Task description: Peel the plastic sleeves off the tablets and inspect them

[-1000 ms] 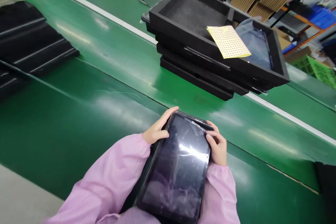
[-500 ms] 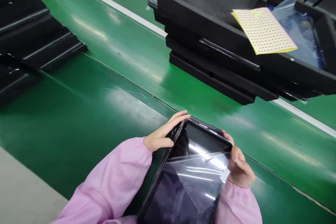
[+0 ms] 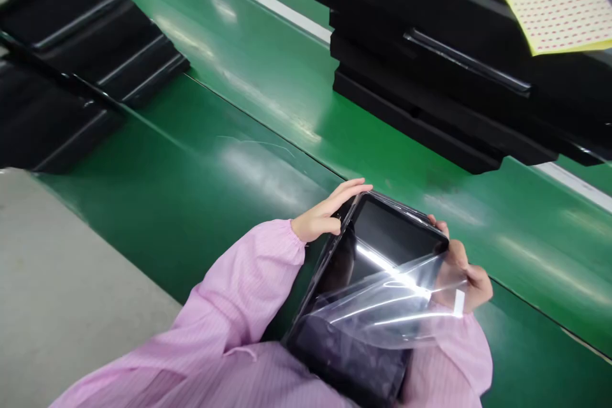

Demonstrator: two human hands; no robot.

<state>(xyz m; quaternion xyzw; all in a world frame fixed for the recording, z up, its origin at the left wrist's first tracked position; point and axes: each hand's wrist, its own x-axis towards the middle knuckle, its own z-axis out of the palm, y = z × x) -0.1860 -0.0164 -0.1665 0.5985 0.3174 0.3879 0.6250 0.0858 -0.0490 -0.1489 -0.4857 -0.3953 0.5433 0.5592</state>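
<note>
A flat black screen panel (image 3: 396,223), like a large tablet, lies tilted in front of my body. Its glossy face reflects the lamps. A clear protective film (image 3: 382,312) is lifted and curled over the panel's middle, with a white tab (image 3: 459,303) at its right edge. My left hand (image 3: 329,209) holds the panel's upper left corner, fingers stretched along the edge and thumb at the side. My right hand (image 3: 466,274) is at the right edge, thumb and fingers closed on the film; part of it shows through the film.
The panel is over a green work surface (image 3: 268,172). Black foam trays (image 3: 421,95) are stacked beyond it, with a yellow-edged sheet of red marks (image 3: 554,0) on top. Several black panels (image 3: 90,32) overlap at upper left. A grey floor (image 3: 86,287) shows at lower left.
The film has lifted further off the panel and bulges to the right, its white tab moving right with my right hand. My left hand keeps its hold on the corner. The view has shifted.
</note>
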